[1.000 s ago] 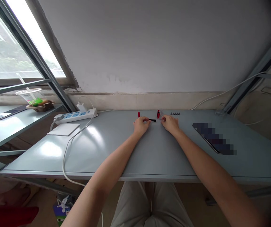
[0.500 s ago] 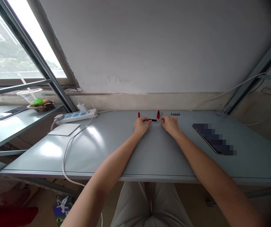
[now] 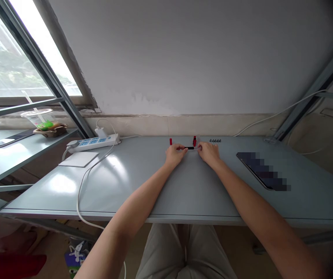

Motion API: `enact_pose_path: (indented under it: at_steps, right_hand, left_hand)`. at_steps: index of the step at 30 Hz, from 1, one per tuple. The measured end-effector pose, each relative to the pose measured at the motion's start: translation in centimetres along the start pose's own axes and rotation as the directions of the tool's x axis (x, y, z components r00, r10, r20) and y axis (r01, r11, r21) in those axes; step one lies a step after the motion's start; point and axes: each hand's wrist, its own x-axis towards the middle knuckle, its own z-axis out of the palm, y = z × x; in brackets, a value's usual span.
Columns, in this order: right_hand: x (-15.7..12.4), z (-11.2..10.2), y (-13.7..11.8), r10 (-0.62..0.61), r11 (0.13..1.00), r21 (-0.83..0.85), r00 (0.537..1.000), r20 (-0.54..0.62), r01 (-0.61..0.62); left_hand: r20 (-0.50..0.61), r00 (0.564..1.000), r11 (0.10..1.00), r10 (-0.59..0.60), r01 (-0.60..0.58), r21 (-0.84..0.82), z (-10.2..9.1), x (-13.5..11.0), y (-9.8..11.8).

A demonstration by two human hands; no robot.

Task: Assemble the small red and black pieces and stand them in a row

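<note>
Black stick (image 3: 190, 147) lies level between both hands - the left hand (image 3: 175, 154) and right hand (image 3: 209, 152) pinch its 2 ends in closed fingers (image 3: 184, 149), keeping it steady above the grey surface (image 3: 143, 174), just in front of 2 red pieces (image 3: 194, 141).

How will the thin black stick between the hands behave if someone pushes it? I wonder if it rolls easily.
The thin black stick looks round, so it probably rolls easily on the smooth table. It seems stiff, because it looks straight between the left hand and right hand.
</note>
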Motion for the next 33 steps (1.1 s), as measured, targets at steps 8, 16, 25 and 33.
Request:
enact_pose_path:
  at_steps: [8,16,25,33]
  right_hand:
    - [-0.5,-0.3,-0.7,-0.057,0.998,-0.002,0.998,-0.036,0.057]
    - [-1.0,-0.3,-2.1,-0.132,0.991,-0.018,0.991,-0.034,0.131]
    - [-1.3,-0.8,-2.4,-0.169,0.985,-0.019,0.986,-0.001,0.169]
    - [-1.3,-0.9,-2.6,-0.169,0.985,-0.019,0.985,0.034,0.17]
  left_hand:
    - [-0.002,1.0,1.0,0.007,-0.007,-0.006,0.1,-0.1,0.2]
    - [0.002,1.0,1.0,0.012,-0.012,0.008,0.2,0.0,-0.3]
    - [0.016,1.0,1.0,0.012,-0.013,0.016,0.5,0.3,-1.0]
    - [-0.004,1.0,1.0,0.01,-0.01,-0.001,0.2,0.2,-0.6]
